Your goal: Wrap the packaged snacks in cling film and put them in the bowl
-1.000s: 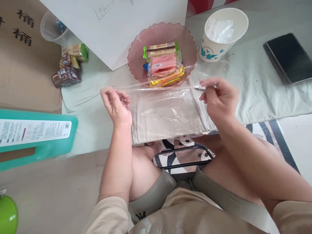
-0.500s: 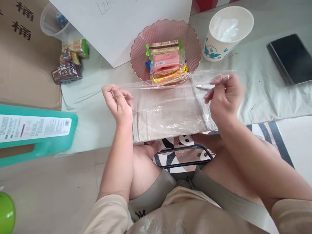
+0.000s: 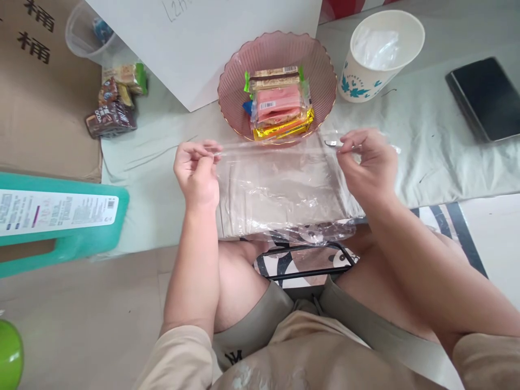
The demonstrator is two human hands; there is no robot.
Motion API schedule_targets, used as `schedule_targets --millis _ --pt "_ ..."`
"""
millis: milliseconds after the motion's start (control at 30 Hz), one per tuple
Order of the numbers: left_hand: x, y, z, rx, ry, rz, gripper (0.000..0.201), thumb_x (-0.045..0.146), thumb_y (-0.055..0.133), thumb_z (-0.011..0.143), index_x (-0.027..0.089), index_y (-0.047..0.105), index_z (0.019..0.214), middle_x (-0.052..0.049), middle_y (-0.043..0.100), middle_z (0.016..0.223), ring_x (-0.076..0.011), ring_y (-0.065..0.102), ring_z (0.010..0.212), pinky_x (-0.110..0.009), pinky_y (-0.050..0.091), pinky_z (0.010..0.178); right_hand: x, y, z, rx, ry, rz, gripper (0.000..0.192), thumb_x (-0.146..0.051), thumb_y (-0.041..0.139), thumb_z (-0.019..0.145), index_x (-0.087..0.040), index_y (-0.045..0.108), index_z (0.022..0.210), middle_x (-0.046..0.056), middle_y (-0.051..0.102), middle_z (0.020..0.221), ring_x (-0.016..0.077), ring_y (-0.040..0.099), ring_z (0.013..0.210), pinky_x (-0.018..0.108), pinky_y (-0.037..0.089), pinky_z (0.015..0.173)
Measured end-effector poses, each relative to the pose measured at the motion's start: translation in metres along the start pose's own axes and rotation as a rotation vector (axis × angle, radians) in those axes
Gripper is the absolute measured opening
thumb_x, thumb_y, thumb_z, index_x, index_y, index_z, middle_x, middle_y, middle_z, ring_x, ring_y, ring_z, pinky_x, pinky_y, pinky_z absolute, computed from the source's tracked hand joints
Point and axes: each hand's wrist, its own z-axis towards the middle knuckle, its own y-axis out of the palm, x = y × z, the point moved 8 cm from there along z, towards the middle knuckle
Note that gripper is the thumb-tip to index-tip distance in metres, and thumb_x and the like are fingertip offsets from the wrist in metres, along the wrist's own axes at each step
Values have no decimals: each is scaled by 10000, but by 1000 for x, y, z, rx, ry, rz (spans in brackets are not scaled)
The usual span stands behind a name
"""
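Observation:
A sheet of clear plastic film (image 3: 280, 189) stretches between my two hands, its upper edge pulled fairly straight and its lower part hanging crinkled over the table edge. At its left end my left hand (image 3: 197, 173) pinches the edge between thumb and fingers. My right hand (image 3: 368, 162) grips the other end, with a bit of film sticking out past the knuckles. Just behind the film stands a pink ribbed glass bowl (image 3: 231, 70) with several wrapped snacks (image 3: 279, 103) in it. A small silvery object (image 3: 333, 143) shows beside my right fingertips; its kind is unclear.
A paper cup (image 3: 359, 81) with crumpled plastic inside and a black phone (image 3: 487, 97) are at the right. Wrapped snacks (image 3: 111, 116), a clear tub (image 3: 81, 32), a cardboard box (image 3: 44, 108) and a teal container (image 3: 117, 211) line the left. A white board (image 3: 227, 43) stands behind.
My right hand has come down and slightly left, its fingers now closed closer together. My left fingers have straightened along the film, and the film's lower edge hangs further toward my lap.

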Motion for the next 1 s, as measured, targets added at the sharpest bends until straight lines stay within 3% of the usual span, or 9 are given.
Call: schedule_targets --millis 133,233,400,500,600,700,800,933,1000 --pt "-5 -5 4 -43 33 32 466 418 868 684 228 447 743 4 655 862 -173 685 910 -304 534 806 -7 -18 3 136 -23 -140 177 -90 623 812 -266 608 829 35 688 926 230 690 953 446 573 866" --pt "-7 -6 5 -74 60 35 531 482 903 661 221 446 731 -3 662 886 -178 683 915 -329 544 866 -19 -22 1 108 -130 -118 220 -86 681 773 -263 642 897 56 691 1037 263 682 1056 498 566 940" --pt "-4 -7 5 -108 90 7 529 495 936 643 215 494 717 10 664 886 -175 693 937 -350 545 947 -47 -21 -12 -46 -369 -8 157 -154 723 794 -277 628 810 23 707 986 254 709 986 504 595 923" --pt "-1 -12 3 -130 90 -60 441 393 954 651 221 551 707 16 673 895 -168 698 964 -340 553 942 -57 -22 -19 -174 -425 -9 151 -161 699 813 -280 611 784 5 733 928 253 731 993 462 602 879" --pt "1 -17 1 -192 65 -65 384 333 971 632 230 604 671 10 688 906 -171 696 995 -338 558 932 -57 -17 -27 -381 -438 -62 134 -193 677 847 -279 619 764 -8 757 915 267 730 1069 476 567 938" --pt "1 -23 -2 -285 6 2 376 346 1008 564 245 651 622 4 690 899 -176 692 1002 -331 560 900 -47 -11 -35 -587 -430 -96 133 -209 650 877 -293 665 775 -17 771 944 280 693 1171 506 520 1009" --pt "3 -27 -10 -403 -59 103 336 379 1015 536 264 702 584 -13 697 948 -178 681 1016 -325 559 878 -36 -11 -36 -705 -387 -91 112 -266 661 867 -318 723 788 -5 767 1086 317 626 1271 551 483 1058" --pt "-1 -23 -28 -679 -197 228 254 351 1000 556 255 769 604 -65 699 1127 -209 649 1138 -323 551 924 -33 -16 -40 -836 -362 -66 124 -329 680 880 -349 795 836 32 736 1197 302 661 1094 550 519 967" --pt "-9 -25 -32 -736 -265 250 305 341 1013 526 261 806 735 -77 689 1189 -235 644 1165 -331 550 918 -37 -19 -44 -878 -376 -54 150 -332 676 907 -365 814 858 39 726 1218 294 658 1039 543 532 928"
